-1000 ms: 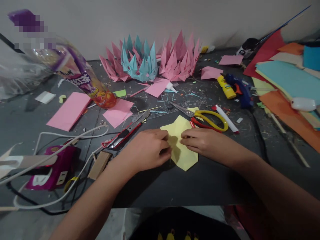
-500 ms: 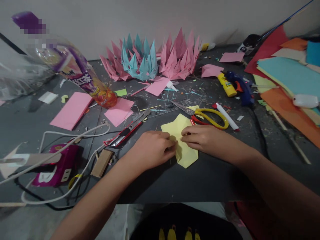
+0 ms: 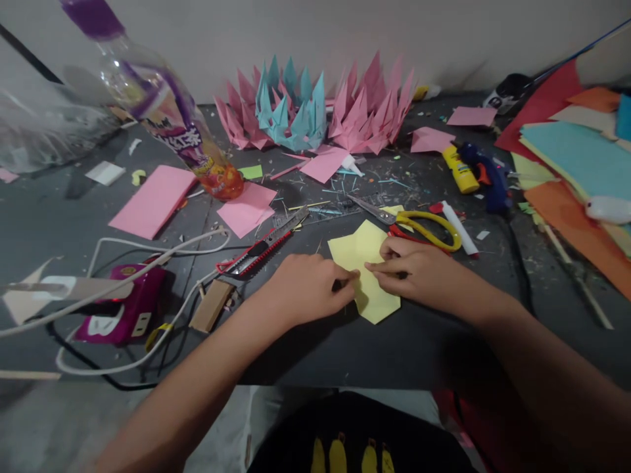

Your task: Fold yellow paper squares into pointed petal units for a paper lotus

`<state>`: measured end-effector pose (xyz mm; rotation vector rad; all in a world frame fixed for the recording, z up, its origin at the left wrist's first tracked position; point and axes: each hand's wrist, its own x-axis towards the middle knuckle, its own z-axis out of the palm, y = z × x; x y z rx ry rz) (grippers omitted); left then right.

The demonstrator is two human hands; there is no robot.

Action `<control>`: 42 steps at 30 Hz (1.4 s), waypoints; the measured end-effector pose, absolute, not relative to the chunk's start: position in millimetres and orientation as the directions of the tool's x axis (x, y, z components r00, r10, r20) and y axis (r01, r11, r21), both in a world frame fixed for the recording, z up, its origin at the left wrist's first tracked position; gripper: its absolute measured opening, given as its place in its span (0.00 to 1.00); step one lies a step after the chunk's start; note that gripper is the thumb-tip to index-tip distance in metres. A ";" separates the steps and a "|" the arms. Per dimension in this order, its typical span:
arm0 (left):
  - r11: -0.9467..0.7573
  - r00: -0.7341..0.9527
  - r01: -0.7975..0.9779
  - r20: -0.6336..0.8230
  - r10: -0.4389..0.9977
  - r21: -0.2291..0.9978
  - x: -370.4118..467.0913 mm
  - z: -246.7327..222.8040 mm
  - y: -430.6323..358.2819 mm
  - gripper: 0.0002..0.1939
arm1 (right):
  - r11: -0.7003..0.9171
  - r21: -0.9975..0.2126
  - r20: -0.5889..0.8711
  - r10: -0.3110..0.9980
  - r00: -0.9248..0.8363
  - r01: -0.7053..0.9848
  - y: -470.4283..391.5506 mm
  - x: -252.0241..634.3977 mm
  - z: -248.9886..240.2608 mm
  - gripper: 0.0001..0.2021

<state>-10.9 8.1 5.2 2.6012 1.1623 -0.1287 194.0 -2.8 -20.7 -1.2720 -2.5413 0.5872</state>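
Touching the folded yellow paper (image 3: pixel 361 246) with both hands (image 3: pixel 311 286)

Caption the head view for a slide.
Left hand and right hand on yellow paper, scissors and spiky paper shapes beyond.

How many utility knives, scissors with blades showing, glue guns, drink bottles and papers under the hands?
Red-and-black utility knife: 1
Yellow-and-red-handled scissors: 1
Blue plastic glue gun: 1
Purple-capped plastic bottle: 1
Folded yellow paper: 1
Total: 5

The yellow sheet (image 3: pixel 363 246) is matt paper, the bottle (image 3: pixel 183 138) glossy, probably plastic.
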 end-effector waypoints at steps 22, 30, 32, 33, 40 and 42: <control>-0.778 0.791 0.605 -0.016 0.612 0.168 -6.4 -6.9 8.6 0.08 | 0.468 -0.474 -0.080 0.820 -0.566 0.745 -25.7 171.2 -12.3 0.15; -0.691 0.726 0.622 0.060 0.685 0.370 -7.6 -16.7 17.1 0.06 | 0.559 -0.315 0.137 0.826 -0.546 0.767 -32.2 158.6 -21.9 0.06; -0.628 0.632 0.604 0.184 0.752 0.492 -9.7 -17.6 19.6 0.07 | 0.627 -0.273 0.189 0.779 -0.598 0.730 -31.1 162.2 -17.5 0.09; -0.602 0.556 0.591 0.270 0.786 0.536 -11.1 -16.6 20.7 0.07 | 0.665 -0.230 0.226 0.747 -0.626 0.711 -30.1 164.9 -14.0 0.10; -0.822 0.528 0.494 0.653 0.543 0.284 -19.0 -2.6 23.4 0.05 | 0.831 0.023 0.341 0.516 -0.786 0.555 -14.4 178.9 -2.0 0.17; -0.853 0.653 0.464 0.559 0.511 0.238 -18.0 -2.0 20.7 0.07 | 0.845 0.031 0.291 0.504 -0.813 0.534 -9.4 180.3 -6.6 0.15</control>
